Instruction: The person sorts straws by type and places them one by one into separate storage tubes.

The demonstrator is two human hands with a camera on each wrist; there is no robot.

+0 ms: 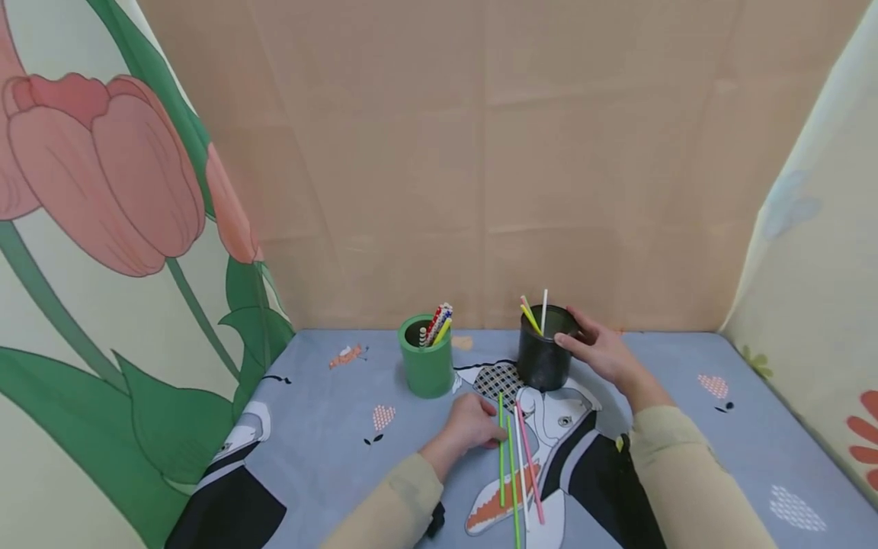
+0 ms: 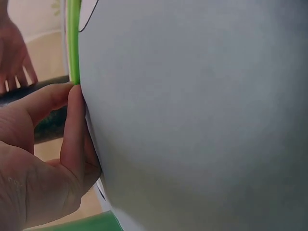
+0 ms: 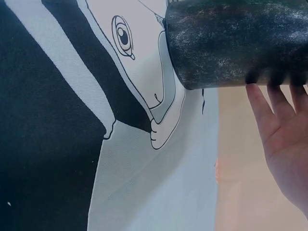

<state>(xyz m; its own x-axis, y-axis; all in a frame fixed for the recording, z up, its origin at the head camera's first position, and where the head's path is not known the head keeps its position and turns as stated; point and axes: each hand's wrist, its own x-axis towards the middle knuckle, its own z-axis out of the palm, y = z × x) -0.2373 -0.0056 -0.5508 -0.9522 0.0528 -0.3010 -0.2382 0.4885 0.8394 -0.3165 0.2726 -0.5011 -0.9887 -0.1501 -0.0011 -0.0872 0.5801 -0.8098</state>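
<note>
On the printed tablecloth (image 1: pixel 329 427), head view: your left hand (image 1: pixel 473 427) pinches one thin green plastic straw (image 1: pixel 501 450) among loose ones; your right hand (image 1: pixel 604 351) lies open-fingered against the black cylindrical cup (image 1: pixel 543 358). Left wrist view: fingertips (image 2: pixel 74 120) barely catch the straw; it could slip. Right wrist view: straight fingers (image 3: pixel 269 115) merely touch the cup; a nudge might tip it.

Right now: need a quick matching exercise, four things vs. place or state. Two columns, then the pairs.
1. green cup
2. black cup
3. left hand
4. loose straws

a. touched by the right hand
b. lying flat on the cloth
c. holds patterned straws, left of the other cup
d. pinching a green straw

Pairs: 1-c, 2-a, 3-d, 4-b
</note>
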